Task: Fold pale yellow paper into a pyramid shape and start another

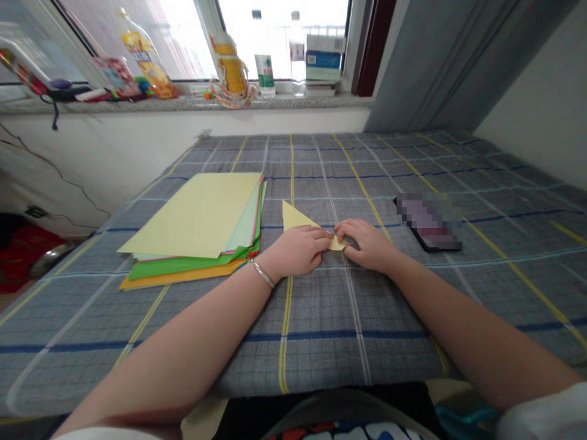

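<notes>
Since you sit at the near edge of the grey checked table (321,360), your work is in its middle, below a window sill (183,104) with bottles (263,55) on it. Toward the left edge lies a stack of coloured paper (192,214), and toward the right edge lies a phone (428,223), which is blurred out. Between them is a folded yellow paper (298,219), shaped like a long triangle. Its long axis runs from a sharp tip on the far left down to a small end on the near right. Your left hand (296,250) covers its wide part and is nearer to the tip, while your right hand (364,244) touches the small end. The fingers (328,233) of both hands stay close on the paper in a narrow grip, but I cannot tell if they pinch it.
</notes>
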{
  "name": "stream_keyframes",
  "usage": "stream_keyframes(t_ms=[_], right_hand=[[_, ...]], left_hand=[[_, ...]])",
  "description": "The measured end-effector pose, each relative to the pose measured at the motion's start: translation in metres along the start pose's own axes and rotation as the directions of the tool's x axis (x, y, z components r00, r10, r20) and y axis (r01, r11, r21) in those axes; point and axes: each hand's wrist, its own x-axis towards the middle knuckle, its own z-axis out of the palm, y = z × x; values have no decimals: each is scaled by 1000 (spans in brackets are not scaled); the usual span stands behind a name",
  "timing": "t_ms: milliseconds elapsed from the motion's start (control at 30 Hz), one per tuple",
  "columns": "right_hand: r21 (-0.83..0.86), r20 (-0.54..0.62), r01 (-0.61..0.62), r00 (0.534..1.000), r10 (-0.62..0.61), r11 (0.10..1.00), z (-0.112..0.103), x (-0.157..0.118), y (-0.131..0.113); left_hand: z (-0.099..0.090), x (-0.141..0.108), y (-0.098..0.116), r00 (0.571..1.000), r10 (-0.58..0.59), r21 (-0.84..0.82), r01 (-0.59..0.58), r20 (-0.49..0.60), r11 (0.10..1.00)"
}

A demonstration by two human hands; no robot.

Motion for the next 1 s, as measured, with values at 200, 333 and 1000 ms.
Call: stream_keyframes(t_ms=[200, 333, 1000], right_hand=[[53, -37, -85, 996, 87, 995, 5, 5, 1], [-14, -79, -157, 985, 156, 987, 16, 6, 2], [-138, 42, -405, 909, 414, 904, 20, 9, 6]], left_hand=[[5, 2, -1, 994, -106, -89, 103, -40, 991], [16, 8, -2, 978, -190, -146, 176, -90, 973], [26, 16, -3, 882, -456, -1, 459, 118, 888]])
